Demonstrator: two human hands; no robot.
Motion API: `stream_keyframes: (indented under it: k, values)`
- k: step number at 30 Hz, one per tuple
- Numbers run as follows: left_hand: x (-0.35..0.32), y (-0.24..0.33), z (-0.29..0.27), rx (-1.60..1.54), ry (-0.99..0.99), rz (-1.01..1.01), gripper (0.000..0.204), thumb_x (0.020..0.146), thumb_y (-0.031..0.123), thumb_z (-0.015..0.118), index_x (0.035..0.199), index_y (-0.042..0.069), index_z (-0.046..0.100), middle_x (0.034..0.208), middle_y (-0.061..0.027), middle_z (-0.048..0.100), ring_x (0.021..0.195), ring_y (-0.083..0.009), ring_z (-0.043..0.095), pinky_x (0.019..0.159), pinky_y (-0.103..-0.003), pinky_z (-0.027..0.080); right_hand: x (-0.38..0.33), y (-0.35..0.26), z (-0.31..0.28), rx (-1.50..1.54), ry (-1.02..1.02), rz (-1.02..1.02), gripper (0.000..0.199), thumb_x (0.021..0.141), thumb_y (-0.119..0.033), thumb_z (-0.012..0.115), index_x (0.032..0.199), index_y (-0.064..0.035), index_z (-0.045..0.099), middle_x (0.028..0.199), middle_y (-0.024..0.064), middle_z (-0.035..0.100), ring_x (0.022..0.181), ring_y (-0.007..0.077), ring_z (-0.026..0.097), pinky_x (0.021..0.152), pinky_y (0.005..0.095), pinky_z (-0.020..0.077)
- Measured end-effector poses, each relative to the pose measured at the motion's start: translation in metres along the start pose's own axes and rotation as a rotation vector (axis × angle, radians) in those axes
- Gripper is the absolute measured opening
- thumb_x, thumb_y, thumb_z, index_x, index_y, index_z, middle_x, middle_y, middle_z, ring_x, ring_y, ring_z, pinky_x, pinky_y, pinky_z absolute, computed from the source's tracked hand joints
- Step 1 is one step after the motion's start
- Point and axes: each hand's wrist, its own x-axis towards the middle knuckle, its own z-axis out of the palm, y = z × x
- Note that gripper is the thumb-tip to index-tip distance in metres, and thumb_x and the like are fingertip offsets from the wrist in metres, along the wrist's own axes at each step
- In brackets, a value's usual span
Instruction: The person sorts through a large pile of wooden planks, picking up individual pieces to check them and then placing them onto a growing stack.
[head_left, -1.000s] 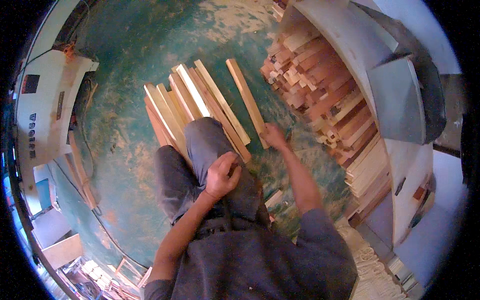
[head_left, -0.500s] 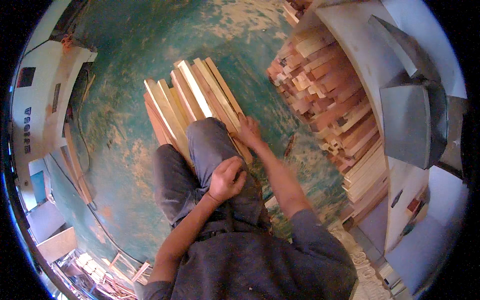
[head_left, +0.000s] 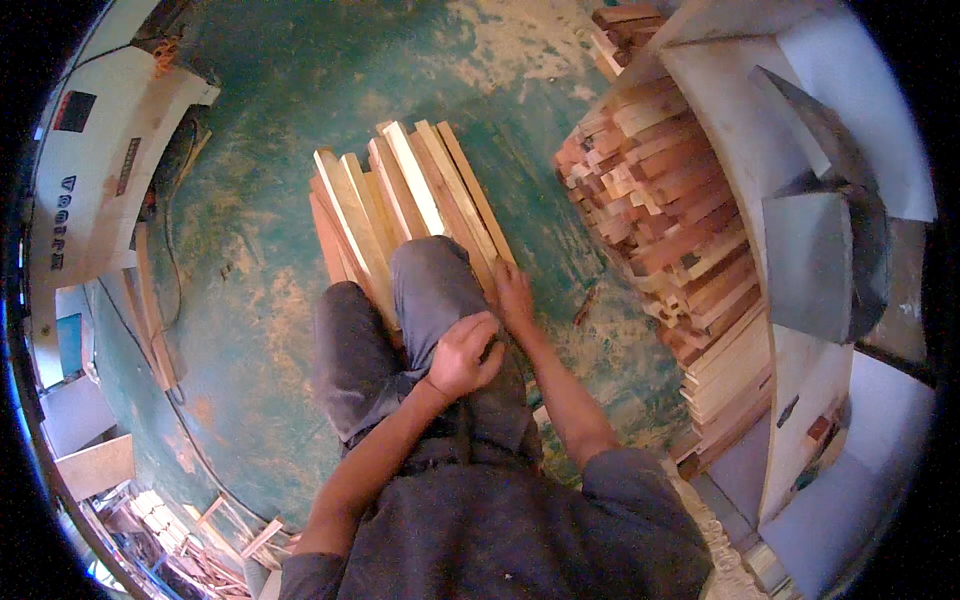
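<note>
Long sawn wooden strips [head_left: 355,215] lie side by side on the floor in front of me, pale ones mixed with reddish ones. My knees hide their near ends. At the right edge of this row, my right hand [head_left: 513,295] has its fingers around the outermost strip [head_left: 475,190]; the fingertips are partly hidden. My left hand [head_left: 465,355] rests on my right thigh with its fingers curled in, and nothing shows in it.
To the right stands a big stack of reddish and pale wood pieces [head_left: 670,200], beside a curved board [head_left: 715,95]. A white machine panel [head_left: 110,170] and a dark cable [head_left: 200,440] are on the left. Sawdust covers the green floor [head_left: 260,260].
The whole view has shifted slightly, so the strips appear farther right. My right hand's fingers have drawn closer together along the outer strip. My left hand stays on the thigh.
</note>
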Motion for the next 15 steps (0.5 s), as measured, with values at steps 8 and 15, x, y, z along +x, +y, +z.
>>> stream_keyframes:
  k: [8, 15]
  values:
    - [-0.001, 0.009, -0.007, -0.015, 0.007, -0.065, 0.028, 0.071, 0.005, 0.070, 0.098, 0.001, 0.059, 0.095, -0.0167, 0.063, 0.084, -0.0334, 0.063, 0.075, -0.039, 0.052, 0.007, 0.000, 0.005, -0.043, -0.130, 0.120, 0.081, 0.078, -0.016, 0.068, 0.145, -0.0069, 0.023, 0.131, 0.0230, 0.043, 0.116, 0.0432, 0.046, 0.094, 0.0481, 0.0433]
    - [-0.015, 0.024, -0.026, 0.022, 0.029, -0.125, 0.032, 0.073, 0.002, 0.070, 0.103, 0.000, 0.059, 0.093, -0.0153, 0.062, 0.072, -0.0266, 0.063, 0.068, -0.035, 0.052, -0.009, -0.056, -0.014, 0.049, -0.072, 0.308, 0.103, 0.069, -0.020, 0.081, 0.148, -0.0086, 0.016, 0.135, 0.0248, 0.036, 0.122, 0.0461, 0.038, 0.098, 0.0519, 0.0415]
